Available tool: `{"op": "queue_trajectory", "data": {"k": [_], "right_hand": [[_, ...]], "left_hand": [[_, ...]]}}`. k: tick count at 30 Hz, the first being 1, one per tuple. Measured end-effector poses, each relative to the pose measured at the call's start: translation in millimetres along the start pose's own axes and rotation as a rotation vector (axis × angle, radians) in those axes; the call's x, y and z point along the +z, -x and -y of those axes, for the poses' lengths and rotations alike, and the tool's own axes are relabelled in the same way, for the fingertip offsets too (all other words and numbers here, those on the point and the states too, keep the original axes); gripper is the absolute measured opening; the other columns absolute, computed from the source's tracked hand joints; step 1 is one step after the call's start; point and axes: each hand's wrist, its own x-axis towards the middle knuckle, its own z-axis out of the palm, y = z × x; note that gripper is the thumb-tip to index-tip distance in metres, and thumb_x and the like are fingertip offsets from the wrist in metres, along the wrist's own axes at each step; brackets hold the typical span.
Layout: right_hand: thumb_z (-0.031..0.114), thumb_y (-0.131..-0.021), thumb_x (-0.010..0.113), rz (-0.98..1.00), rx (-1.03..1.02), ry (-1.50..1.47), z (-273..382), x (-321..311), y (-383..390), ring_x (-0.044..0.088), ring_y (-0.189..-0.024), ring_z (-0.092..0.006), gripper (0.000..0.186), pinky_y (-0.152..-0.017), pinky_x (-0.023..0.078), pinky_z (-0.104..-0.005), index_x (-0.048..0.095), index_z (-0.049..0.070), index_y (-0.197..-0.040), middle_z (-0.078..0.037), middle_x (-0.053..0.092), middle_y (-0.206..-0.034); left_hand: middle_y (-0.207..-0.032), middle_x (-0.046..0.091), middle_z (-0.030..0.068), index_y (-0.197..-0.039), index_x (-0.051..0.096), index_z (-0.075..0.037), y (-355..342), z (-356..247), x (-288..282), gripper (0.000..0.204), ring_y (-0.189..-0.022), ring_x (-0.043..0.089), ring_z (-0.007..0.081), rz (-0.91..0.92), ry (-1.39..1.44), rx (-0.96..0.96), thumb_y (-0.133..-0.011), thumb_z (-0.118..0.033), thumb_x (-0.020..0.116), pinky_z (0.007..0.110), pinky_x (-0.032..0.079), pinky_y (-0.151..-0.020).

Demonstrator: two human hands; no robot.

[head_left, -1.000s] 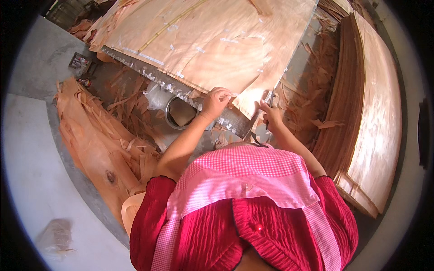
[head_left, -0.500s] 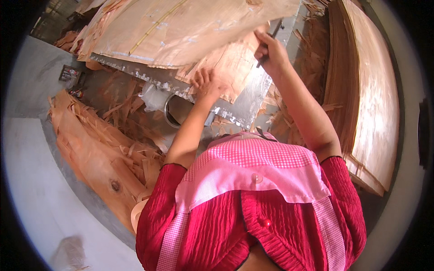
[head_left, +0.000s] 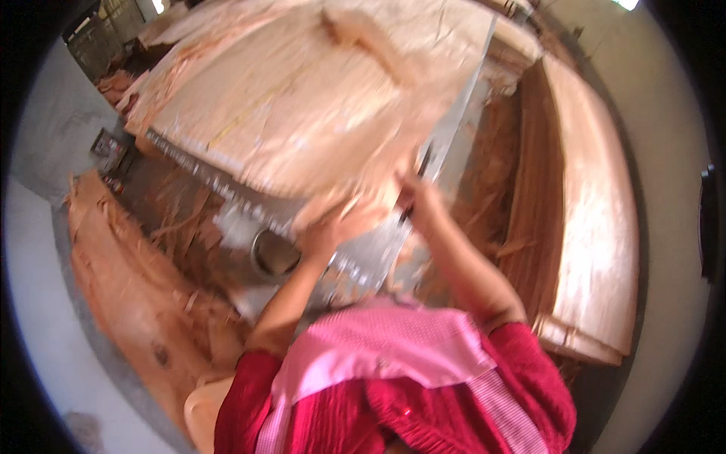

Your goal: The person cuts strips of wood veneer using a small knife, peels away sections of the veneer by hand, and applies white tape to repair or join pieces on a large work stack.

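Observation:
A large thin wood veneer sheet [head_left: 302,113] covers most of the grey-topped table [head_left: 382,253], its near edge lifted and blurred. At that edge on the right is my right hand [head_left: 416,198], closed around a slim dark tool [head_left: 427,159] whose kind I cannot make out; the thumb side meets the veneer. My left hand [head_left: 324,231] lies at the near edge, by a smaller veneer piece [head_left: 363,216]. Motion smears its fingers. A faint yellow strip [head_left: 253,113] crosses the large sheet. A brown curved shape [head_left: 367,38] on its far part is too blurred to name.
A tall stack of veneer [head_left: 594,219] stands on the right. Veneer scraps [head_left: 140,280] are heaped on the left. Below the table's near edge are a round metal-rimmed container [head_left: 274,252] and a whitish plastic bag [head_left: 236,225]. A small box of items [head_left: 110,149] sits at far left.
The view has shifted, so the table shows more fully. The large sheet's lifted right corner has come down and nearer, with my right hand lower beside it. My left hand's spread fingers are now blurred.

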Motion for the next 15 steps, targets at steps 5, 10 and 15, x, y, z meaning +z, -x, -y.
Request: {"op": "queue_trajectory", "data": {"k": [5, 10, 15], "right_hand": [[0.012, -0.08, 0.06, 0.055, 0.094, -0.051, -33.0, -12.1, 5.5, 0.035, -0.041, -0.007, 0.014, -0.038, 0.028, -0.0226, 0.048, 0.01, -0.073, 0.003, 0.043, -0.057], [0.013, -0.079, 0.063, 0.073, 0.098, -0.149, -35.0, -15.5, -4.8, 0.035, -0.04, -0.0078, 0.018, -0.039, 0.029, -0.0236, 0.046, 0.01, -0.073, 0.002, 0.043, -0.058], [0.013, -0.079, 0.062, 0.087, 0.113, -0.084, -34.7, -31.8, 2.4, 0.035, -0.04, -0.0077, 0.02, -0.038, 0.03, -0.0237, 0.043, 0.012, -0.073, 0.002, 0.043, -0.057]], "left_hand": [[-0.11, 0.056, 0.0125, -0.114, 0.052, 0.002, 20.5, 28.4, 32.1, 0.038, -0.096, 0.056, 0.0173, -0.081, 0.874, -0.276, -0.076, 0.006, 0.049, 0.027, 0.045, -0.081], [-0.101, 0.059, 0.0072, -0.112, 0.051, 0.003, 3.6, 74.3, 56.5, 0.041, -0.089, 0.056, 0.0166, -0.225, 1.21, -0.584, -0.072, 0.009, 0.05, 0.027, 0.046, -0.076], [-0.089, 0.061, 0.0058, -0.1, 0.057, 0.003, 47.4, 83.7, -36.6, 0.027, -0.079, 0.057, 0.0132, 0.046, 0.884, -0.669, -0.074, 0.007, 0.05, 0.025, 0.047, -0.069]]}}
